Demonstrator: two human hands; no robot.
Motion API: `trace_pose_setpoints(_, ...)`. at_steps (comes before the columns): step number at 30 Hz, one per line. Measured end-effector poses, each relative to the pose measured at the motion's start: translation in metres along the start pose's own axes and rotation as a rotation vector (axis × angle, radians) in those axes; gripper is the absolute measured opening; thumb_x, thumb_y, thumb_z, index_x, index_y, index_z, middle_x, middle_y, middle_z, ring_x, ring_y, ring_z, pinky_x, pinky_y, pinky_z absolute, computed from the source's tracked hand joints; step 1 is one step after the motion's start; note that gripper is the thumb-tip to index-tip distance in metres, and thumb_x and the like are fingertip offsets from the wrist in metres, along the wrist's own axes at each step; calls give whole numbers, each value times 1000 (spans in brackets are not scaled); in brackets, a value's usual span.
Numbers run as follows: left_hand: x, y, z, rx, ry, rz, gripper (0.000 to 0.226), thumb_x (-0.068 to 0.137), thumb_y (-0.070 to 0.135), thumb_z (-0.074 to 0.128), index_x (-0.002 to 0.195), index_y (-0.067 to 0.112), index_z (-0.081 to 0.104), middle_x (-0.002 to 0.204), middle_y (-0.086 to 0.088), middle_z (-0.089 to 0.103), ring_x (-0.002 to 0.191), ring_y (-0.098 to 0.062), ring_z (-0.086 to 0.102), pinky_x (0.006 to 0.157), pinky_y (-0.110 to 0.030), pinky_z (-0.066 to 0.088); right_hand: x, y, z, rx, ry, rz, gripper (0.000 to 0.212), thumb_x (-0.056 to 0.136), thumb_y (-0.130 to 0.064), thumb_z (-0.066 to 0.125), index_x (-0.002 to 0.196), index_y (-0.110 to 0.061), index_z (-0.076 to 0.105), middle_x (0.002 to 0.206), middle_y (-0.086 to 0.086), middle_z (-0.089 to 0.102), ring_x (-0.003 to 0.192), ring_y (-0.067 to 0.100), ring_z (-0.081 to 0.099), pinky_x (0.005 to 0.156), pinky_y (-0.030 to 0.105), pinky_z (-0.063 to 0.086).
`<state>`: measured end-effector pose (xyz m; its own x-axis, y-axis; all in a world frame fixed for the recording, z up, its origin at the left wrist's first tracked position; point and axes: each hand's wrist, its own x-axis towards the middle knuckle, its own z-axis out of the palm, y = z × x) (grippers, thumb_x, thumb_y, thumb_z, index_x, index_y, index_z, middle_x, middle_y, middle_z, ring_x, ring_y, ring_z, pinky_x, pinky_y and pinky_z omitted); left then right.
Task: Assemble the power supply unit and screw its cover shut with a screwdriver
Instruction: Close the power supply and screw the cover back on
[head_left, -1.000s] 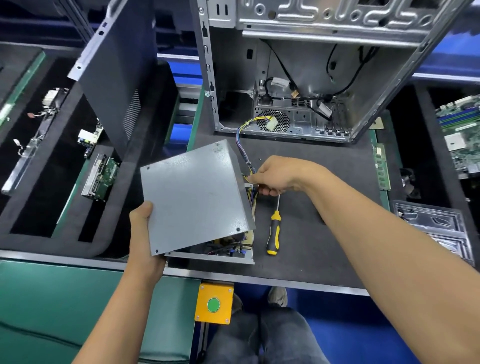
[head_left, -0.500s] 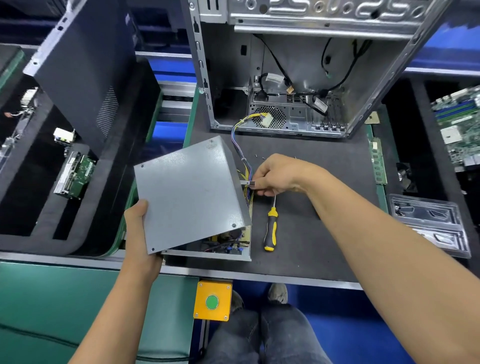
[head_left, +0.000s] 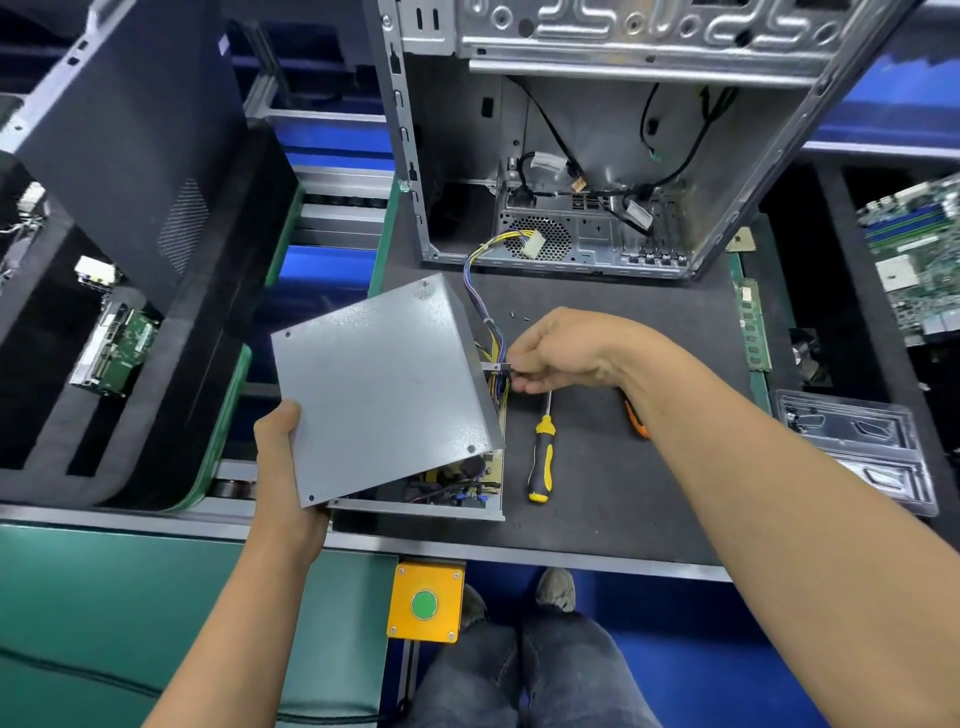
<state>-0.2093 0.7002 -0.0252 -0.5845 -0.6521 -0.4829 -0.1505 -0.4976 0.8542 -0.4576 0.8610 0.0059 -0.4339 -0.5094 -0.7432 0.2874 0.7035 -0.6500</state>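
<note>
Fingers (head_left: 519, 358) of right hand (head_left: 566, 351) pinch small metal tab (head_left: 496, 367); left hand (head_left: 283, 462) grips tilted grey sheet-metal cover (head_left: 379, 384); round sticker (head_left: 423, 291) unreadable.

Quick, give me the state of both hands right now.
Left hand: holds the grey cover by its near corner.
Right hand: pinches something small beside the cables, at the cover's edge.
</note>
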Motion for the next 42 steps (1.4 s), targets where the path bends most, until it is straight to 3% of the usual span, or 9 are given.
trace_pose_setpoints(7, -2, 1, -3, -1, 16, -5, 40, 74, 62, 51, 97, 37, 72, 96, 6, 74, 77, -13, 68, 64, -34, 46, -6, -4, 7, -15, 45, -63, 17, 94, 11, 53, 103, 0, 64, 77, 13, 69, 62, 13, 71, 61, 22, 59)
trace_pose_setpoints(13, -5, 4, -4, 16, 22, 9, 36, 78, 61, 49, 95, 39, 72, 95, 7, 74, 74, -10, 68, 61, -33, 45, -12, -13, 12, -38, 36, -77, 23, 95, 6, 51, 113, -8, 58, 86, 13, 70, 72, 19, 74, 62, 25, 58)
trace_pose_setpoints(17, -7, 6, -4, 35, 11, 11, 36, 78, 63, 47, 91, 43, 74, 93, 9, 74, 73, -8, 69, 58, -33, 46, -11, -13, 16, -138, 144, -131, 24, 101, -26, 53, 105, -9, 70, 86, 1, 70, 74, 11, 61, 58, 20, 47)
trace_pose_setpoints(20, -8, 7, -3, 38, 15, 6, 37, 74, 65, 49, 90, 43, 75, 94, 8, 75, 74, -9, 70, 57, -32, 48, -12, -10, 16, -50, 86, -148, 36, 95, -49, 60, 101, -15, 72, 75, -10, 71, 80, 7, 64, 69, 22, 54)
trace_pose_setpoints(22, -9, 7, -3, 36, 23, 6, 37, 73, 65, 50, 91, 43, 75, 94, 8, 75, 75, -10, 70, 58, -32, 48, -12, -7, 16, -50, 51, -184, 33, 92, -47, 65, 98, -16, 74, 61, -14, 67, 76, 6, 65, 77, 24, 58)
trace_pose_setpoints(25, -10, 6, 2, 59, 12, -4, 43, 72, 67, 51, 94, 40, 75, 98, 4, 75, 78, -12, 70, 61, -34, 48, -8, -8, 17, -38, 104, -220, 30, 96, -33, 64, 99, -6, 75, 79, -3, 68, 73, 9, 62, 83, 29, 57)
trace_pose_setpoints(30, -13, 4, 10, 68, 21, -48, 57, 67, 68, 55, 105, 31, 74, 109, -5, 75, 87, -19, 69, 73, -37, 49, -8, -12, 18, 67, 165, -217, 36, 101, -32, 53, 104, -1, 71, 88, 7, 69, 68, 11, 60, 63, 22, 54)
trace_pose_setpoints(36, -14, 17, 11, 100, 42, -44, 64, 59, 66, 56, 106, 26, 70, 98, -1, 74, 79, -17, 68, 64, -32, 47, -35, -12, 19, -33, 209, -275, 63, 77, -87, 37, 102, -36, 63, 109, -9, 68, 105, 14, 64, 91, 32, 51)
trace_pose_setpoints(42, -15, 53, 13, 252, -58, -1, 35, 63, 65, 55, 71, 37, 75, 77, 5, 71, 65, -11, 67, 63, -33, 44, -64, -12, 26, -46, 150, -314, 87, 60, -96, 50, 126, -40, 56, 123, -15, 61, 109, 9, 63, 101, 40, 49)
